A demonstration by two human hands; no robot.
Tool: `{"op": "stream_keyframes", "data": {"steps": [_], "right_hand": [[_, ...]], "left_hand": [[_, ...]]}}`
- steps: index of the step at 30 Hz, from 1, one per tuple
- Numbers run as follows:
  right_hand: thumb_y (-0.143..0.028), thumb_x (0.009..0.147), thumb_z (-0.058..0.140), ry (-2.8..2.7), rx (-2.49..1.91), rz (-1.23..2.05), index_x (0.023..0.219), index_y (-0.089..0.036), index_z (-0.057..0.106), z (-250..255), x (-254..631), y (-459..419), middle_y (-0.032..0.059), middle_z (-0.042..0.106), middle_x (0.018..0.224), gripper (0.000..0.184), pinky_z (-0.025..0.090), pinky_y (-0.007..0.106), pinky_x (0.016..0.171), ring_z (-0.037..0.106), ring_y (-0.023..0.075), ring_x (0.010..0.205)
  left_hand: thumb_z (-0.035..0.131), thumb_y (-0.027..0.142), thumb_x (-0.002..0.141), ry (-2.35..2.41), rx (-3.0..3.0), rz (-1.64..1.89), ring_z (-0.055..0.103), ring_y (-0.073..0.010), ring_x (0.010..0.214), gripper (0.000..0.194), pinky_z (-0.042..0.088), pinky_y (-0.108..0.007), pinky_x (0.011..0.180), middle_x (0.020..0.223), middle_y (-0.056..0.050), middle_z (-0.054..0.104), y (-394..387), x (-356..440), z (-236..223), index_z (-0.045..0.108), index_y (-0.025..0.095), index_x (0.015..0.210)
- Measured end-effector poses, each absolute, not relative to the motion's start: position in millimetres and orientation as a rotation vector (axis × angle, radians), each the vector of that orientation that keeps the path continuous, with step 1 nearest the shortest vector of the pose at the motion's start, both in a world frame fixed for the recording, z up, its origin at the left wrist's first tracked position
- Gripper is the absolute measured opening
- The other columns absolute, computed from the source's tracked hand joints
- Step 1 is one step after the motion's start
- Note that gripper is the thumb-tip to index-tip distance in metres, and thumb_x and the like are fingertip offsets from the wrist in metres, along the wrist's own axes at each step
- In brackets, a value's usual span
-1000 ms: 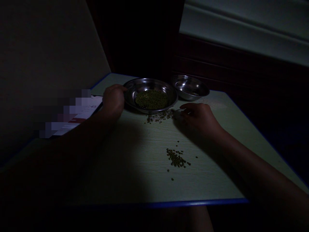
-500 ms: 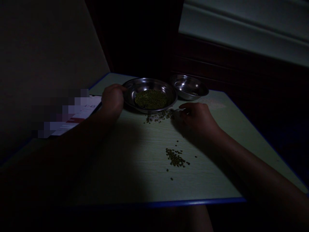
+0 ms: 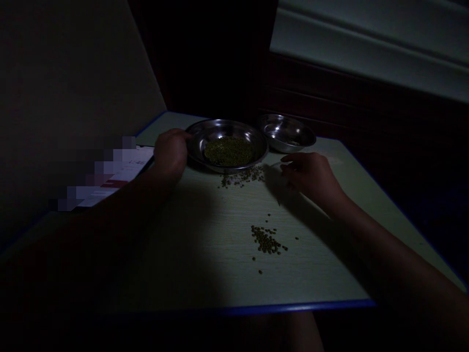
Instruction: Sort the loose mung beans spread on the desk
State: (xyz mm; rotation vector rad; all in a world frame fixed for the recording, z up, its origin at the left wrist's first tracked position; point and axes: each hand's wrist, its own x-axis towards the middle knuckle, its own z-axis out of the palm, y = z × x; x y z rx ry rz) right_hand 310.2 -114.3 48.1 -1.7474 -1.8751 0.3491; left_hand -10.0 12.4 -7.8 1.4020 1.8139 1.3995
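Hands [image 3: 311,177] by beans [image 3: 229,151], second bowl [image 3: 293,146] behind

No word or number can be read with certainty. What seems to bear writing is a flat, pale panel [image 3: 126,169] lying on the worktop [image 3: 234,274] at nine o'clock; whether it is a screen or a printed sheet cannot be told. Toward its two o'clock end sits a short row of dark marks [image 3: 138,162], shaped like characters but too blurred to make out. At eight o'clock from these lies a red band [image 3: 115,184], with pale strips [image 3: 98,192] beyond it, too dim to read. Square pixelated blocks [image 3: 104,168] cover the panel's ten o'clock side, and the left forearm [image 3: 151,191] overlaps its four o'clock edge.
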Motion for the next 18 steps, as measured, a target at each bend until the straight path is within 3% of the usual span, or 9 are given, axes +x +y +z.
{"op": "stream_keyframes", "data": {"steps": [7, 12, 18], "right_hand": [[-0.014, 0.103, 0.076, -1.851, -1.712, 0.394, 0.137, -0.008, 0.099, 41.1, 311.2, -110.9, 0.0188, 0.098, 0.101, 0.042, 0.072, 0.039, 0.076, 0.089, 0.0279, 0.072], [-0.009, 0.101, 0.076, -1.975, -1.694, 0.322, 0.131, -0.013, 0.102, 33.1, 306.8, -107.7, 0.0181, 0.099, 0.104, 0.04, 0.072, 0.039, 0.083, 0.093, 0.0298, 0.085], [-0.007, 0.1, 0.078, -1.925, -1.804, 0.334, 0.134, -0.01, 0.101, 38.3, 323.2, -105.8, 0.0173, 0.097, 0.093, 0.041, 0.07, 0.038, 0.076, 0.088, 0.0276, 0.07]], "left_hand": [[0.07, 0.02, 0.086, 1.772, 1.398, 1.422, 0.084, -0.0391, 0.132, 0.01, 0.06, -0.051, 0.127, 0.117, -0.012, 0.09, 15.7, -14.0, -12.8, 0.079, 0.023, 0.085], [0.069, 0.02, 0.086, 1.768, 1.39, 1.432, 0.083, -0.037, 0.128, 0.01, 0.061, -0.048, 0.124, 0.115, -0.012, 0.089, 15.8, -12.3, -12.3, 0.079, 0.022, 0.084], [0.066, 0.016, 0.085, 1.759, 1.35, 1.455, 0.083, -0.0365, 0.13, 0.014, 0.059, -0.051, 0.13, 0.115, -0.014, 0.09, 11.1, -9.1, -8.2, 0.079, 0.021, 0.085]]}}
